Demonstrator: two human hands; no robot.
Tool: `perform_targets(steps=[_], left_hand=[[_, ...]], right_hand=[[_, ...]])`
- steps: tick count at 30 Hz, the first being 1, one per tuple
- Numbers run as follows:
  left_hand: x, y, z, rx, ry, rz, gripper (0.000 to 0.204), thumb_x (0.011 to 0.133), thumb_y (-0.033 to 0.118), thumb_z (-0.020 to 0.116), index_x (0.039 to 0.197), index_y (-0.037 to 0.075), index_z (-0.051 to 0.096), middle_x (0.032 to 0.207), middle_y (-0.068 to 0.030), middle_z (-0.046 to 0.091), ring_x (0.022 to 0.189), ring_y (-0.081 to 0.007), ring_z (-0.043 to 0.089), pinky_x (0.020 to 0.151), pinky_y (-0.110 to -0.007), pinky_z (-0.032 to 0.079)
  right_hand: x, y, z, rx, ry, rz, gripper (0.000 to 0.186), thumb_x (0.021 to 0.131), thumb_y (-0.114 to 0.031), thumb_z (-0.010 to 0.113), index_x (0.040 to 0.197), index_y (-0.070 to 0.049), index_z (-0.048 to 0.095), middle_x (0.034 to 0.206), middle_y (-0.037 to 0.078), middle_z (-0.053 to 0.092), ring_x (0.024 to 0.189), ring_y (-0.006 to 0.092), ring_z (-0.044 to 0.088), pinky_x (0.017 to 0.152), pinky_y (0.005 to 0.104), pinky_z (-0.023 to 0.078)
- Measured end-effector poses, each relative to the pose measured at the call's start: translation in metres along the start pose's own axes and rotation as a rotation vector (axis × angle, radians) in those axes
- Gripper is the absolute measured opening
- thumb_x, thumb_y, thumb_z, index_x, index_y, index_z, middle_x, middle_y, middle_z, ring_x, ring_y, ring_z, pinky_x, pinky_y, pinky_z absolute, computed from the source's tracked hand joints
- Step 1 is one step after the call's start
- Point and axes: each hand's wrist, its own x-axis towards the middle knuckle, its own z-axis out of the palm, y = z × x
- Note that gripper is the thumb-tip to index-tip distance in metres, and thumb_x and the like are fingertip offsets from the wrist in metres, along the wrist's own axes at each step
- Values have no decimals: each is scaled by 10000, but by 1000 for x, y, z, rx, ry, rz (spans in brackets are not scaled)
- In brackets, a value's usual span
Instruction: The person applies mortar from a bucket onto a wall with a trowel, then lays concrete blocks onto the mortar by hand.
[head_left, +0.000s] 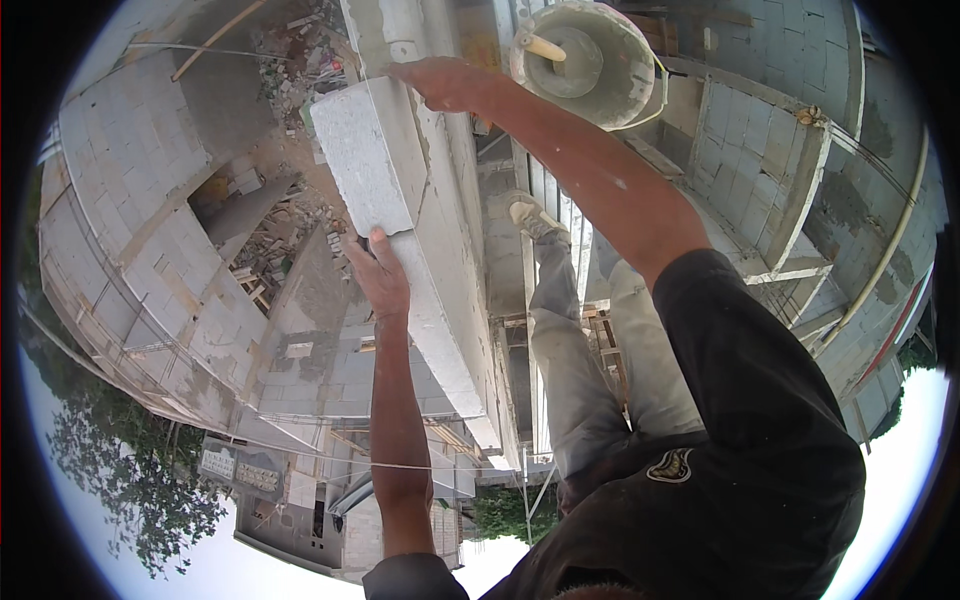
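Observation:
A pale grey building block (362, 165) lies on top of a narrow block wall (437, 320), end to end with the blocks beside it. My left hand (378, 275) grips the block's near end, thumb against its edge and fingers reaching down the outer side. At the far end, my right hand (440, 84) is closed over the block's corner, its fingertips partly hidden. Right of the wall stands a mortar-smeared bucket (630, 65) with a wooden handle (543, 47) sticking up out of it.
Far below on the left, rubble (285, 245) lies among unfinished block walls (130, 150). My legs and one shoe (538, 218) are right of the wall, above metal rails and a wooden ladder-like frame. A block partition (750, 150) rises further right.

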Motion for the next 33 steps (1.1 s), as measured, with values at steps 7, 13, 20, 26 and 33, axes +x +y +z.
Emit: perform_targets(steps=[7, 13, 20, 26, 33], left_hand=[[-3, -6, -10, -97, -75, -83, 595, 1026, 412, 429, 1318, -100, 343, 1277, -278, 470, 1177, -377, 479, 1004, -455, 362], [1, -1, -4, -99, -119, -78, 579, 1030, 396, 427, 1323, -93, 327, 1280, -272, 460, 1178, -352, 468, 1006, -443, 357], [0, 4, -2, -106, -101, -33, 577, 1026, 375, 443, 1307, -120, 346, 1289, -281, 460, 1175, -362, 474, 1018, -441, 353], [-3, -5, -7, -74, -121, -78, 535, 1027, 351, 444, 1285, -113, 376, 1264, -286, 481, 1148, -374, 499, 1001, -442, 370], [-1, 1, 0, -179, -46, 33, 462, 1021, 300, 464, 1269, -82, 391, 1177, -269, 534, 1082, -361, 548, 962, -440, 409]], right_hand=[[-4, -17, -11, 104, -76, 72, 722, 807, 69, 568, 1465, -133, 349, 1140, 213, 631, 1055, 380, 611, 884, 471, 495], [-10, -1, -3, 128, -34, 79, 736, 811, 61, 566, 1474, -136, 315, 1069, 216, 641, 996, 382, 622, 852, 474, 501], [-14, -3, -4, 92, -16, 61, 576, 866, 4, 541, 1400, -145, 384, 1044, 177, 673, 978, 349, 658, 821, 471, 526], [-18, -9, -13, 74, -56, 73, 778, 791, 58, 616, 1475, -112, 286, 953, 209, 650, 944, 367, 641, 816, 467, 526], [-13, -6, -8, 41, -95, 42, 740, 799, 66, 589, 1452, -154, 318, 1025, 187, 668, 957, 371, 652, 820, 478, 517]])
